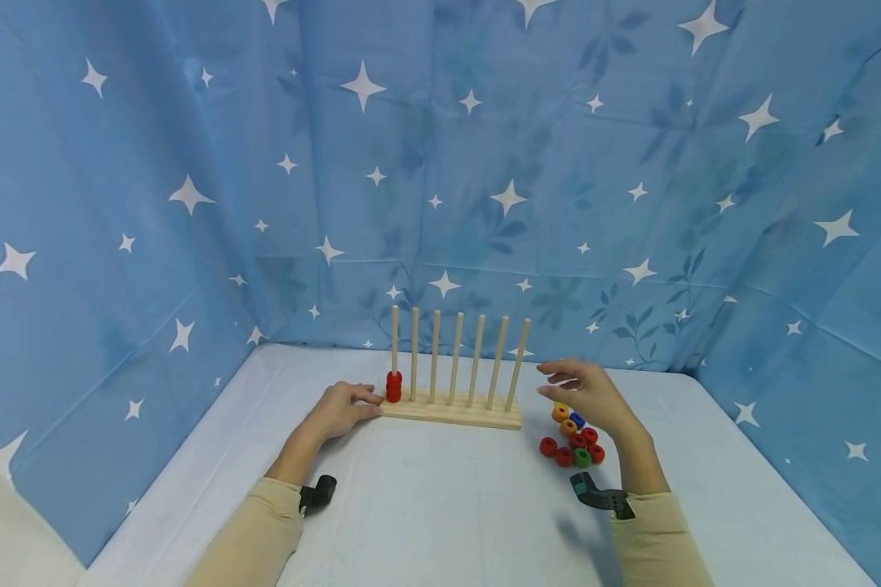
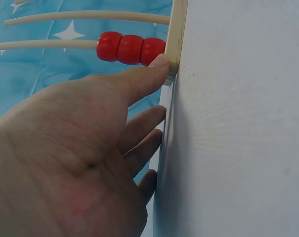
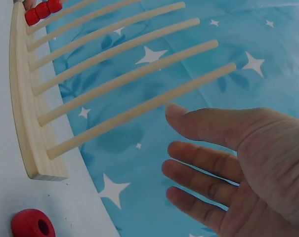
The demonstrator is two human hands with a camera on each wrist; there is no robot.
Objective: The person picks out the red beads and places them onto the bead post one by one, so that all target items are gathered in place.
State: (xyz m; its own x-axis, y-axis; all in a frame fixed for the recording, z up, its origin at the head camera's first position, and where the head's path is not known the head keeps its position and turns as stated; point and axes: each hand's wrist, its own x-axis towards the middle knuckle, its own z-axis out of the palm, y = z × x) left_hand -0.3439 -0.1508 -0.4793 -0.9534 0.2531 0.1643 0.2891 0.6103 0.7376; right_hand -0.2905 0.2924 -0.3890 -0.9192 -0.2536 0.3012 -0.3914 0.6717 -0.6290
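A wooden peg rack point(image 1: 448, 414) with a row of upright pegs stands on the table. Three red beads point(image 2: 131, 48) are stacked on its leftmost peg. My left hand point(image 1: 335, 410) holds the rack's left end, thumb tip on the base beside the lowest bead; the index fingertip is hidden in the left wrist view. My right hand point(image 1: 593, 395) hovers to the right of the rightmost peg point(image 3: 149, 104), fingers loosely bent and apart, with nothing between them. Loose beads lie below it, among them a green bead point(image 1: 582, 457) and a blue bead point(image 1: 577, 420).
Several red beads point(image 1: 564, 456) and some yellow-orange beads point(image 1: 568, 427) lie on the white table point(image 1: 426, 505), right of the rack. A blue curtain point(image 1: 440, 147) with white stars surrounds the table at the back and sides.
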